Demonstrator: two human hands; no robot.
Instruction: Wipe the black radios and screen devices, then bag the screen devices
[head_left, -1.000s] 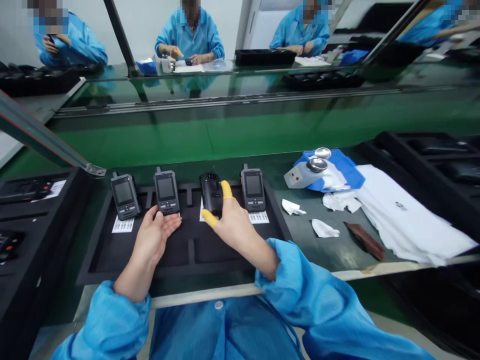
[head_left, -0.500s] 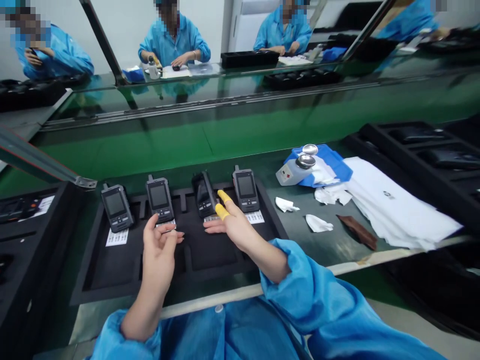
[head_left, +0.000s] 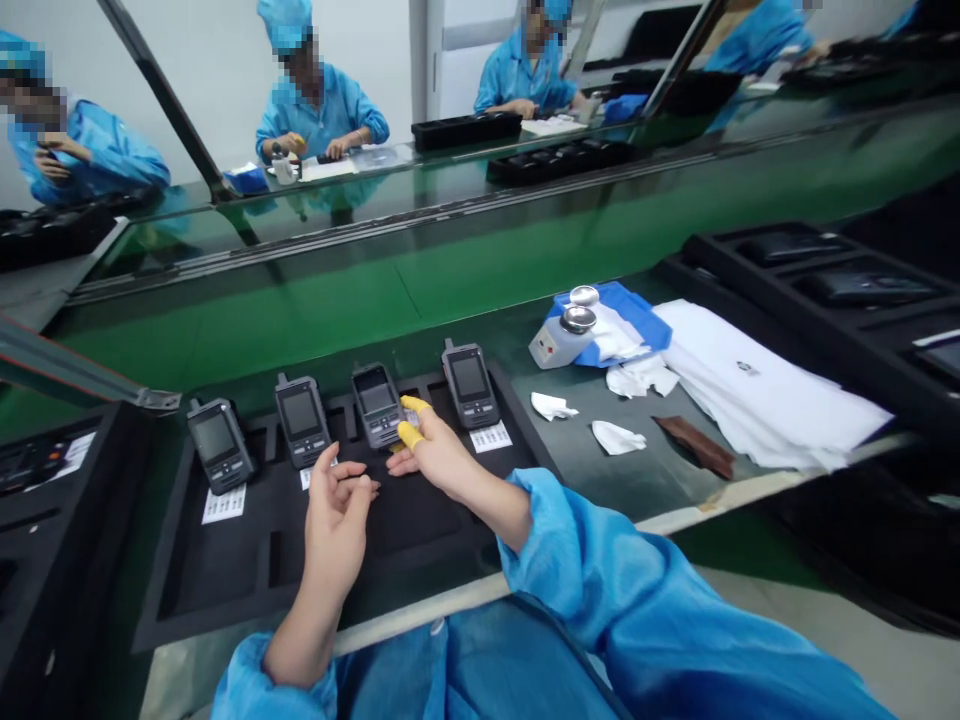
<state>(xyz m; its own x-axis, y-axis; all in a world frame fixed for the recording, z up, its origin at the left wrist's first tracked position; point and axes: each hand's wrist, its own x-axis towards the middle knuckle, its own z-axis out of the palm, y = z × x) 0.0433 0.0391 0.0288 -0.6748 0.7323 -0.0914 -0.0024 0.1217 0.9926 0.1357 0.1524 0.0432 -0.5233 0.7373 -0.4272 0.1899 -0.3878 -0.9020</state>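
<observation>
Grey-black, boxy, plastic-looking handheld device [head_left: 377,405] set just left of right hand's [head_left: 441,455] fingertips; whether gripped, cannot be told. Left hand [head_left: 337,515] held empty, half-curled. Device judged stiff, fairly light, screen scratch-prone; best gripped by side edges.

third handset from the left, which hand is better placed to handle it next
Probably the right hand: its yellow-covered fingertips are at the third handset's lower right edge. The left hand looks apart from it, its index finger near the second handset.
</observation>
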